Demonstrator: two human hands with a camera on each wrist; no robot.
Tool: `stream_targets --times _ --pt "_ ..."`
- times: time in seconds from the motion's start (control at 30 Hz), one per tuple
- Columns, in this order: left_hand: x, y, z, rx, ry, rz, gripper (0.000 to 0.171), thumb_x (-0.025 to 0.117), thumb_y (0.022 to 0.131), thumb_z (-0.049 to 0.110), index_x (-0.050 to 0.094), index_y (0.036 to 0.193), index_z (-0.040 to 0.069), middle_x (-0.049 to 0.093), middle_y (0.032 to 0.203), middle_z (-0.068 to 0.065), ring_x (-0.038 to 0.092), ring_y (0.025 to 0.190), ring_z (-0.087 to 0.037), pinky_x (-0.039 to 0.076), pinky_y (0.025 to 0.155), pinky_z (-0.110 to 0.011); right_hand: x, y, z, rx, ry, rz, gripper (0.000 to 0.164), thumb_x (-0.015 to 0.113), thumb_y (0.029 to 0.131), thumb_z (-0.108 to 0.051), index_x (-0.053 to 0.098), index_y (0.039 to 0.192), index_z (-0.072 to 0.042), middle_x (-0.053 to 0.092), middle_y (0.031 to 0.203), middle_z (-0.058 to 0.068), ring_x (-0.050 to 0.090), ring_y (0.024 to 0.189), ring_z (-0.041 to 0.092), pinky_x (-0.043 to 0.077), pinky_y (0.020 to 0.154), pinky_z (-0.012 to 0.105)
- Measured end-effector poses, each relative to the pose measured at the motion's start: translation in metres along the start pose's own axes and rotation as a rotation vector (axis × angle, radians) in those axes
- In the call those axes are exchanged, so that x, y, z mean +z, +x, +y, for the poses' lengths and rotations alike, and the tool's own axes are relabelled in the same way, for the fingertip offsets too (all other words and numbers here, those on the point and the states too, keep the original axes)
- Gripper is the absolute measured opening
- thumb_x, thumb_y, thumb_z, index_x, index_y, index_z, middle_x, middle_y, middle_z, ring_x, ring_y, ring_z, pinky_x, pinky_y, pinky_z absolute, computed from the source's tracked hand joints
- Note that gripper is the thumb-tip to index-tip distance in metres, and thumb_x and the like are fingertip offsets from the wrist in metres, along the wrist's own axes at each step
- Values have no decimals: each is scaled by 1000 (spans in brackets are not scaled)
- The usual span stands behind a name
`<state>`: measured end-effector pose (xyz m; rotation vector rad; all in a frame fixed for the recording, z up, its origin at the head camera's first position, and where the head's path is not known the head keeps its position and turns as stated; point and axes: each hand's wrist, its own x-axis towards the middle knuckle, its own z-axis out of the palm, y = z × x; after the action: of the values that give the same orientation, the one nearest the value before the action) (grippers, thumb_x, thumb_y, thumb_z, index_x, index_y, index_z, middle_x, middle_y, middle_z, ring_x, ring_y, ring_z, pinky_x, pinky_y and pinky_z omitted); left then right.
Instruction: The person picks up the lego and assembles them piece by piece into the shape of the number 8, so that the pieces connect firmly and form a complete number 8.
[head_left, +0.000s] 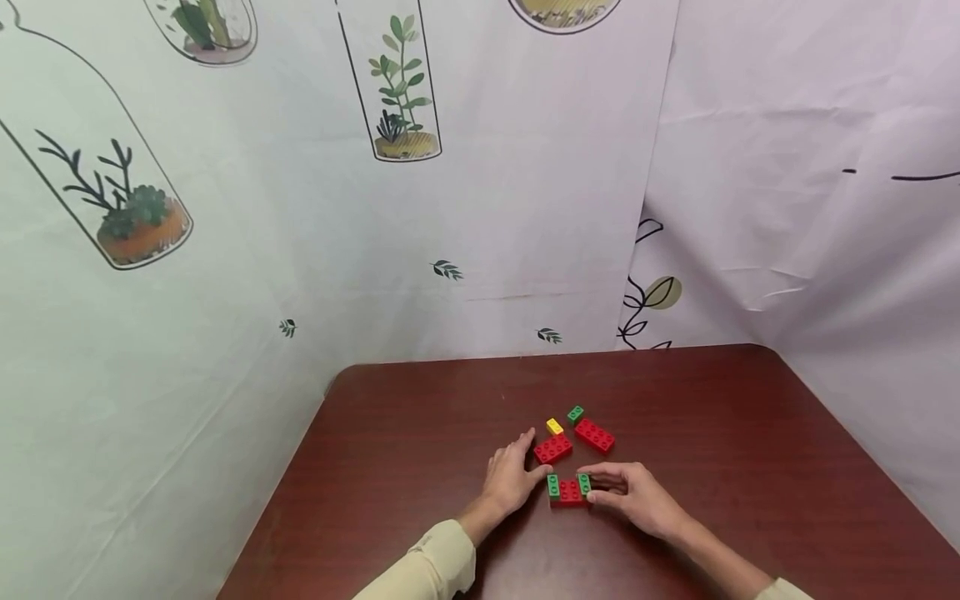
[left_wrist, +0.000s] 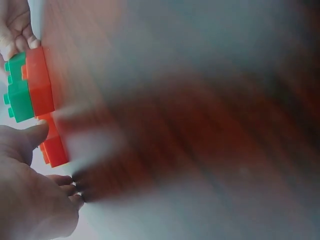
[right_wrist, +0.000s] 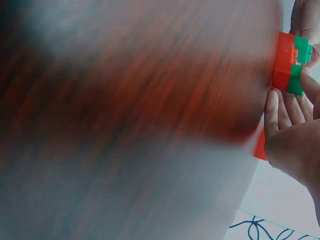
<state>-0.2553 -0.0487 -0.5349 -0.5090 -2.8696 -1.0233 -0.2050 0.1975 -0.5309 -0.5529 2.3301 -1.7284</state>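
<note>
A red building block (head_left: 568, 493) lies near the table's middle with a green block on each end, studs up. My right hand (head_left: 637, 498) pinches the right green block (head_left: 584, 484) between thumb and fingertips, as the right wrist view also shows. Beside the left green block (head_left: 552, 487) is my left hand (head_left: 510, 479), fingers spread on the table and thumb tip close to that block. Behind the thumb lies a loose red block (head_left: 553, 449). The left wrist view shows the stacked red block (left_wrist: 40, 82) from its side.
Beyond the hands, a small yellow block (head_left: 554, 426), a small green block (head_left: 575, 413) and another red block (head_left: 595, 435) lie close together. The dark reddish table (head_left: 420, 417) meets a white printed cloth (head_left: 495, 233) at the back.
</note>
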Motion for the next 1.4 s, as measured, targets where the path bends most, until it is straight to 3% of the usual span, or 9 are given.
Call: stream_targets --times 0.23,0.53,0.77,1.1,1.4 --pt "4 2 0 19 22 46 63 85 94 25 62 147 2 68 140 -17 66 127 -36 51 104 -57 3 -1 0 17 5 31 42 76 99 -10 67 135 9 71 130 24 70 119 36 60 87 28" --pt "2 5 -3 59 18 83 50 85 94 19 70 140 7 73 132 -11 68 124 -32 56 99 -53 3 0 3 15 -1 66 43 77 99 -14 67 136 6 70 133 23 72 114 13 58 86 23" --pt "-5 5 -10 51 -66 40 45 84 94 21 73 137 12 77 124 -4 68 126 -26 53 103 -52 4 0 2 -2 -1 69 44 77 99 -14 67 136 7 70 133 24 72 118 25 58 87 23" --pt "-21 0 -21 62 -173 -42 45 81 97 20 70 140 12 75 129 -5 66 128 -23 50 108 -53 3 1 3 12 -4 53 48 80 97 -14 66 138 6 70 133 23 71 119 23 59 89 27" --pt "-33 -3 -17 143 -298 -38 46 79 97 14 68 141 7 73 132 -7 71 121 -21 56 102 -44 5 2 4 45 -9 88 44 81 96 -12 68 134 6 72 128 20 71 118 32 60 89 29"
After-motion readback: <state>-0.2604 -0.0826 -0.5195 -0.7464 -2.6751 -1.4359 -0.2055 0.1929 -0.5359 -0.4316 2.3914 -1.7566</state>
